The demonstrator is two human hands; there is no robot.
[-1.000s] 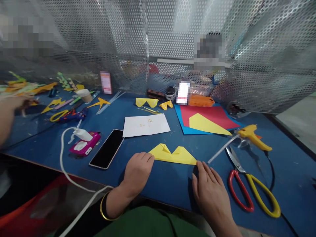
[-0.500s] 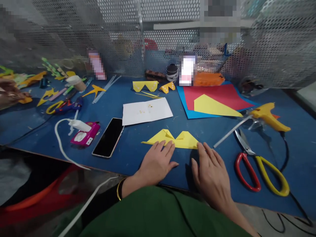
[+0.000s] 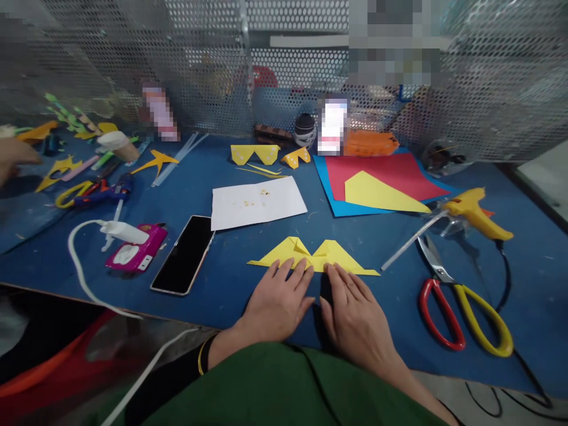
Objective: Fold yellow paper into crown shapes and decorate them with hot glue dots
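Observation:
A folded yellow paper piece (image 3: 310, 255) with two peaks lies flat on the blue table (image 3: 248, 278) in front of me. My left hand (image 3: 277, 299) lies flat, fingers stretched out, its fingertips resting on the paper's near edge at the left. My right hand (image 3: 355, 316) lies flat beside it, fingers spread, its fingertips on the paper's near edge at the middle. Neither hand holds anything.
A black phone (image 3: 183, 254), a pink case (image 3: 135, 254) with a white charger, and a white sheet (image 3: 257, 202) lie to the left. Red-and-yellow scissors (image 3: 461, 310) and a yellow glue gun (image 3: 474, 213) lie to the right. Coloured sheets (image 3: 377, 183) sit behind. Another person's hand (image 3: 13, 155) is at far left.
My left hand opened from curled to flat on the paper. My right hand slid left towards the paper's middle. The view tilted down.

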